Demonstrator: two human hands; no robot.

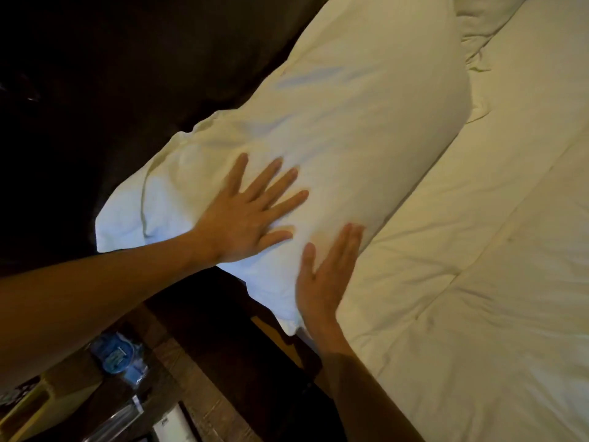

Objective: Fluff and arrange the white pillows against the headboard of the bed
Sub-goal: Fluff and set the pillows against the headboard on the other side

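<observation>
A large white pillow (366,116) leans against the dark headboard (134,74) at the head of the bed. My left hand (248,212) lies flat on the pillow's near end with its fingers spread. My right hand (325,275) presses edge-on against the pillow's lower side where it meets the white duvet (478,250), fingers straight and together. Neither hand holds anything. A second white pillow (487,17) shows partly at the top right behind the first one.
A dark wooden bedside table (197,393) stands at the lower left. On it lie a blue plastic packet (118,355), a clear bottle-like object (118,422) and a white item (173,424). A yellow object (28,406) sits at the far left edge.
</observation>
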